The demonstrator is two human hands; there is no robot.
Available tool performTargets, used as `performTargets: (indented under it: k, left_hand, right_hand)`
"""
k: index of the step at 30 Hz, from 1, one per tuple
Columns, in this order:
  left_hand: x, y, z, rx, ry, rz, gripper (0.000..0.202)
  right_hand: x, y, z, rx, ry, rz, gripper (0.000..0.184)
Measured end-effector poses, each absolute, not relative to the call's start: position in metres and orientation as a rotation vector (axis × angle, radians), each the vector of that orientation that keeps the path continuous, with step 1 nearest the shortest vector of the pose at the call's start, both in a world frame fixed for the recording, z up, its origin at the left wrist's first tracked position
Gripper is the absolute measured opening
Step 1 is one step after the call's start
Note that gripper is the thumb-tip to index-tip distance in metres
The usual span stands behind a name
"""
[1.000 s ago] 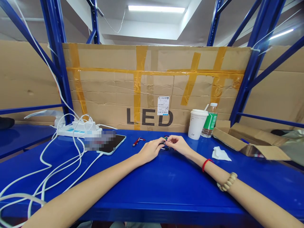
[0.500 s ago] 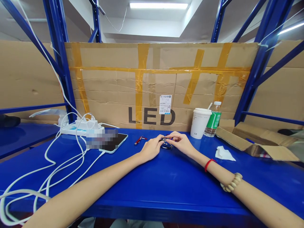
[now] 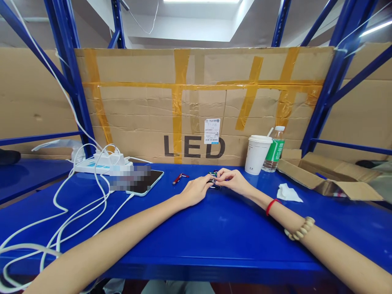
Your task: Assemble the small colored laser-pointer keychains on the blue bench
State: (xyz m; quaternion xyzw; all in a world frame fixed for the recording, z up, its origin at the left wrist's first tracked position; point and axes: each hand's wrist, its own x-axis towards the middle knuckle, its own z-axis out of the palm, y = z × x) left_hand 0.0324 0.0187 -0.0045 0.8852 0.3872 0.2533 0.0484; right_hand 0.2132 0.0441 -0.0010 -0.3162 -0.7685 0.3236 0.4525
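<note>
My left hand (image 3: pixel 196 190) and my right hand (image 3: pixel 233 181) meet over the far middle of the blue table. The fingers of both are closed in a pinch on a small shiny metal piece (image 3: pixel 212 181), dark and silvery, mostly covered by the fingertips. More small glossy items, dark, green and purple, lie on the table right behind and beneath the fingers; their kind is hidden. To the left of my left hand, apart from it, lies a small red metallic stick (image 3: pixel 180 179) with a bend or clip at its far end.
A phone (image 3: pixel 146 183) on a cable lies left, beside a white power strip (image 3: pixel 92 166) and looped white cables. A white paper cup (image 3: pixel 258 155), a bottle (image 3: pixel 273 151), a crumpled tissue (image 3: pixel 288 193) and an open cardboard box (image 3: pixel 324 173) stand right. A large carton (image 3: pixel 137 118) closes the back.
The view has tilted down slightly. My fingers have shifted a little around the small metal piece, and more of the coloured items behind them shows. The red stick has stayed in place.
</note>
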Motion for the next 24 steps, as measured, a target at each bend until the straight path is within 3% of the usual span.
performTargets:
  k: [16, 24]
  left_hand:
    - [0.0306, 0.0169, -0.0058, 2.758, 1.108, 0.766, 0.013]
    - [0.0329, 0.0159, -0.0055, 2.730, 1.218, 0.847, 0.015]
  right_hand:
    - [0.2110, 0.0361, -0.0001, -0.796, -2.003, 0.633, 0.025]
    - [0.2062, 0.0347, 0.0015, -0.911, -1.942, 0.721, 0.033]
